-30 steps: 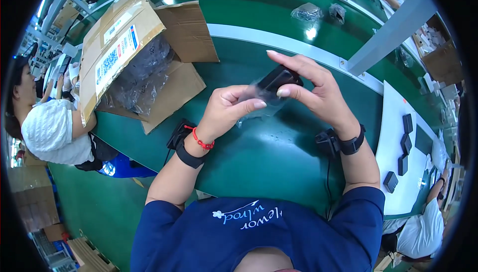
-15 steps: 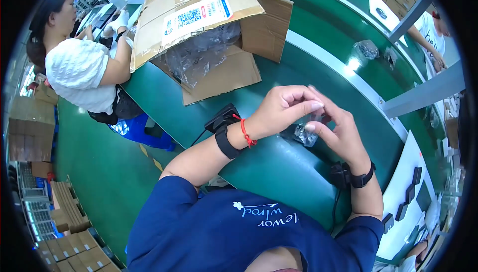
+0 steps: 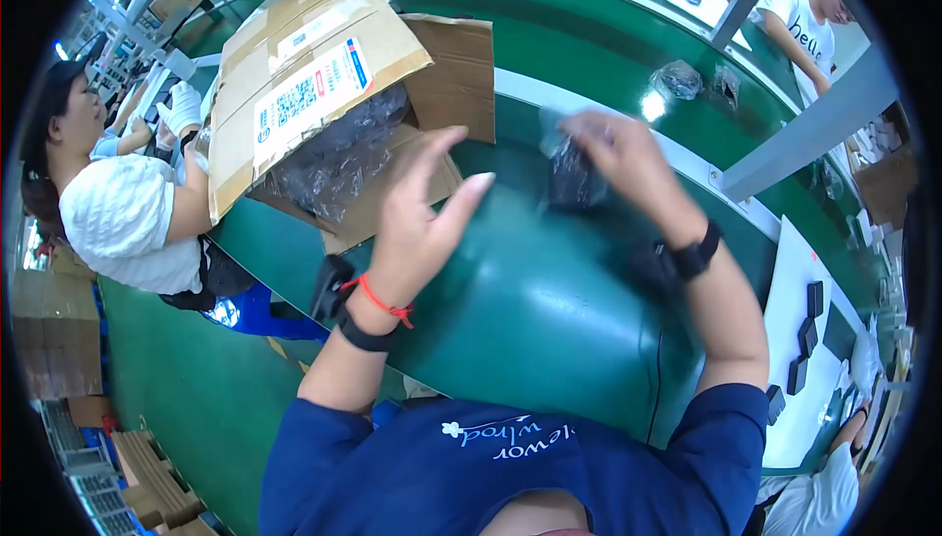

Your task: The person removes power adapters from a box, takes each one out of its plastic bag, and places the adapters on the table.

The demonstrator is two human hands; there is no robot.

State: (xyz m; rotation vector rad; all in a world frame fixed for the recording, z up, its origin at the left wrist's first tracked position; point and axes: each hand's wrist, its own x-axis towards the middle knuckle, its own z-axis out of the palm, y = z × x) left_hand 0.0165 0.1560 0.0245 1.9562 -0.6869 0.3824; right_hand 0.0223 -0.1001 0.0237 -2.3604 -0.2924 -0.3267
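My right hand [image 3: 628, 163] pinches the top of a clear plastic bag [image 3: 574, 175] that has something dark inside. Motion smears the bag, so what it contains cannot be made out. It hangs over the green table [image 3: 549, 301]. My left hand [image 3: 417, 212] is empty, its thumb and fingers spread, in front of the open cardboard box [image 3: 329, 65]. Clear plastic bags [image 3: 339, 158] fill the mouth of that box, which faces me. Each of my wrists wears a black strap with a small dark device.
A white board [image 3: 785, 379] with several black blocks lies at the right. Beyond the table's pale rail, two bagged items [image 3: 677, 80] rest on another green surface, near a grey post [image 3: 814, 134]. One co-worker [image 3: 132, 193] sits at the left, another [image 3: 800, 31] at the far right.
My hands, together at the bag before, have come apart. The left has moved left toward the box and opened; the right still grips the bag, shifted slightly left and farther away. My view has shifted.
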